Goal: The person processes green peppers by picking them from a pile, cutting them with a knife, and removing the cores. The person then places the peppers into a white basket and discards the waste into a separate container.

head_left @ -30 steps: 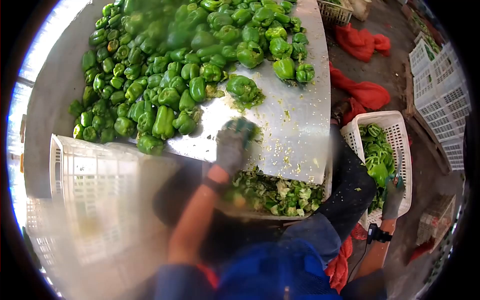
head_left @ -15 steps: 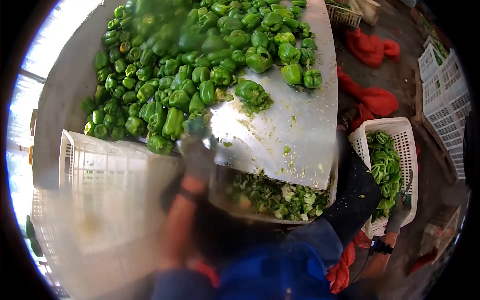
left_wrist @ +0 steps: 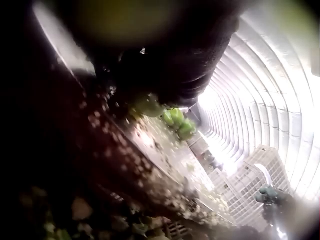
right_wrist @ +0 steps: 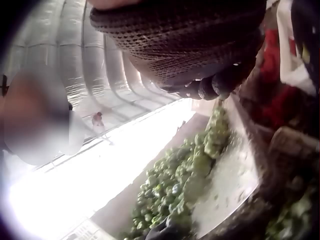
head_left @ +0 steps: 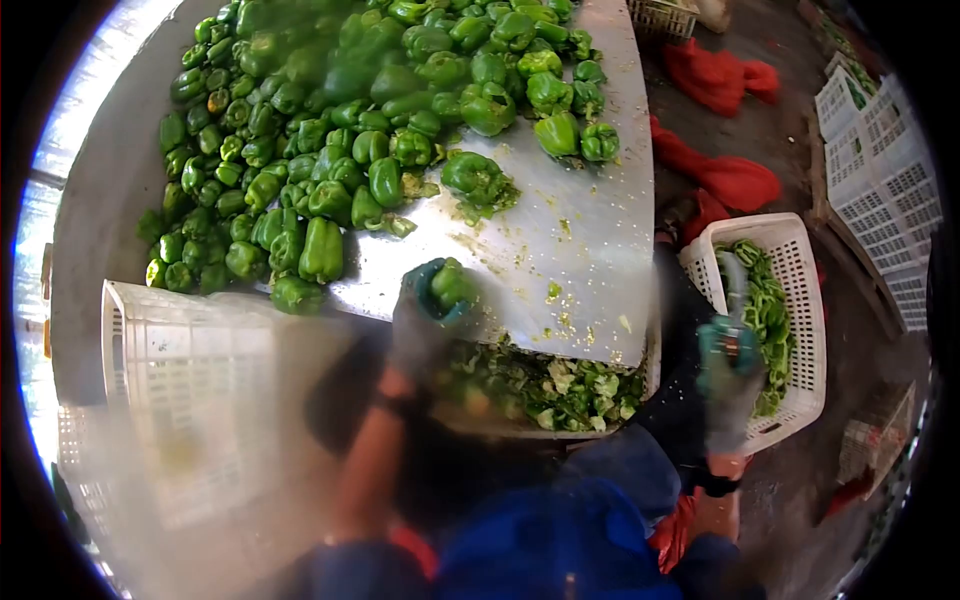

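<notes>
My left hand (head_left: 422,318), in a grey glove with green fingers, grips a green bell pepper (head_left: 453,284) above the metal table's near edge. In the right hand (head_left: 730,365), gloved alike, is a knife with a curved blade (head_left: 736,285); it overlaps the left side of a white crate of green peppers (head_left: 768,330). The left wrist view also catches the curved blade (left_wrist: 263,174) rising from that fist. A large heap of bell peppers (head_left: 330,150) covers the table's far and left parts. One ragged pepper (head_left: 478,182) lies apart, nearer me.
Below the table's near edge, a crate holds leafy trimmings (head_left: 560,385). A white crate (head_left: 190,340) stands at the left, partly blurred. Bits and seeds lie scattered over the metal table (head_left: 590,250). Red net sacks (head_left: 720,180) and stacked white crates (head_left: 880,190) occupy the floor at right.
My left hand went left to the heap's near edge and has come back slightly right with a pepper. The right hand has moved left from the crate's near end, with the blade pointing up.
</notes>
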